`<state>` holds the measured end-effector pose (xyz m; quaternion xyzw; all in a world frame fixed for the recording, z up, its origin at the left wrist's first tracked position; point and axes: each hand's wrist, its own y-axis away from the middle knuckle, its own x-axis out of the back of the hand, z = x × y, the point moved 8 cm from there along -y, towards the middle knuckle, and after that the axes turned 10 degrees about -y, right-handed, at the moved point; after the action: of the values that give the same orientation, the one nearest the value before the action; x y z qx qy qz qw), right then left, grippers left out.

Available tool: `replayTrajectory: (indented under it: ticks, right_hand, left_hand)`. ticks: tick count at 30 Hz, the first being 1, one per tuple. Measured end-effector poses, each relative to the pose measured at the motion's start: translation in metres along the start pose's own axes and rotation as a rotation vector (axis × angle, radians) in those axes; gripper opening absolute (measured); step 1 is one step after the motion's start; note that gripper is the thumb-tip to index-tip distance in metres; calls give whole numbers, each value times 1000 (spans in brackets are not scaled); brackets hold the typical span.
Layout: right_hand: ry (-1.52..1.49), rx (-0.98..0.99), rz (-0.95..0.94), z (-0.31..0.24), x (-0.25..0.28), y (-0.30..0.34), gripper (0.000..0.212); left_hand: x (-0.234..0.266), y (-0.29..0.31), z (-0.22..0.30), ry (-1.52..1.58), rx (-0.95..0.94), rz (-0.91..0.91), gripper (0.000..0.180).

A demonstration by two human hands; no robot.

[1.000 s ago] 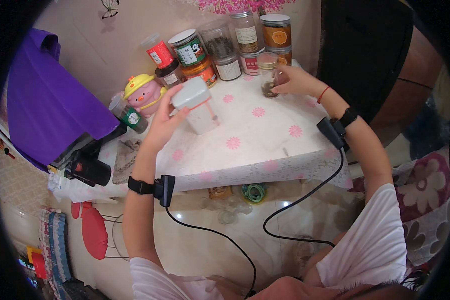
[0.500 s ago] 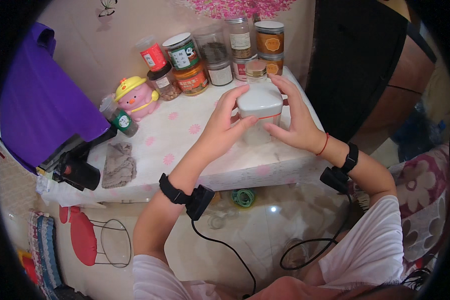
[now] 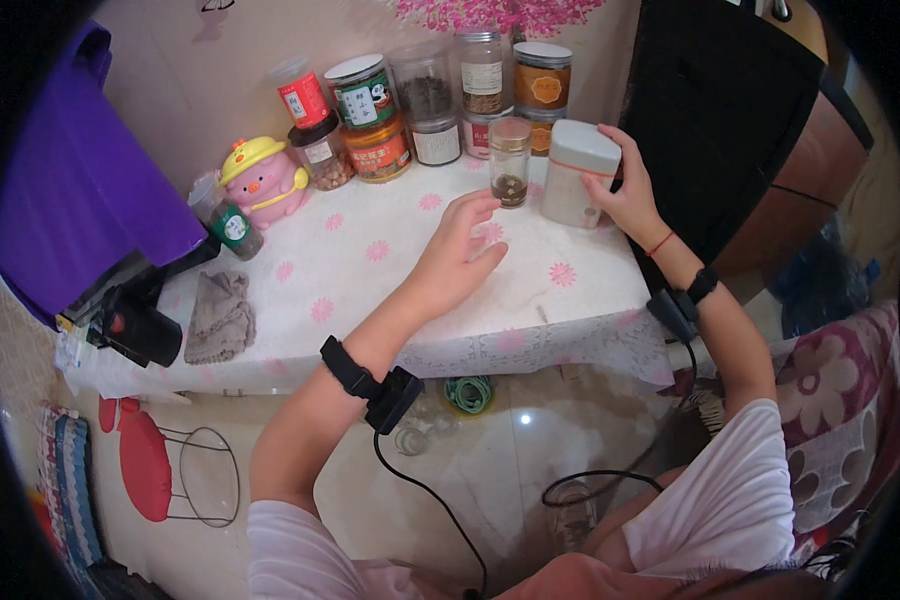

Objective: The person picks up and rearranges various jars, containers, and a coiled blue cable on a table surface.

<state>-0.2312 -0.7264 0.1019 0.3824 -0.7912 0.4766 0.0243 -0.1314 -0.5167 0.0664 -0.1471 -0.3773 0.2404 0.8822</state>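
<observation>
My right hand (image 3: 633, 190) grips the side of a pale canister with a grey-white lid (image 3: 578, 178), which stands at the right side of the table. Beside it, to the left, is a small clear glass jar (image 3: 510, 165) with a gold-coloured lid and dark bits at its bottom. My left hand (image 3: 457, 248) holds nothing, its fingers apart, just in front of the glass jar. Whether the fingertips touch the jar, I cannot tell.
Stacked food jars (image 3: 428, 100) line the wall. To the left are a pink pig figure (image 3: 260, 185), a green-labelled container (image 3: 235, 228), a grey cloth (image 3: 220, 318) and a black cup (image 3: 145, 333). A red stool (image 3: 145, 465) stands on the floor, and a black panel (image 3: 720, 130) rises at the right.
The canister has moved right, away from in front of the glass jar, held by my right hand. My left hand has let go of it and drawn slightly back.
</observation>
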Motion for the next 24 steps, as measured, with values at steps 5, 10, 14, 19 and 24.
replayTrajectory:
  ticks: [5, 10, 14, 19, 24]
  right_hand:
    - [41, -94, -17, 25, -2, -36, 67]
    - [39, -216, -72, 47, -3, -53, 67]
    - [46, -240, -44, 57, -3, -55, 73]
    - [128, -74, 87, 41, 11, -54, 80]
    - [370, 344, -19, -46, 4, -67, 62]
  left_hand:
    - [8, 8, -15, -29, 60, 15, 53]
    - [10, 18, -17, -94, 31, 15, 45]
    - [17, 26, -8, -134, 14, 90, 31]
    - [33, 38, -4, -193, 3, 229, 20]
    - [39, 42, -5, -187, 3, 298, 18]
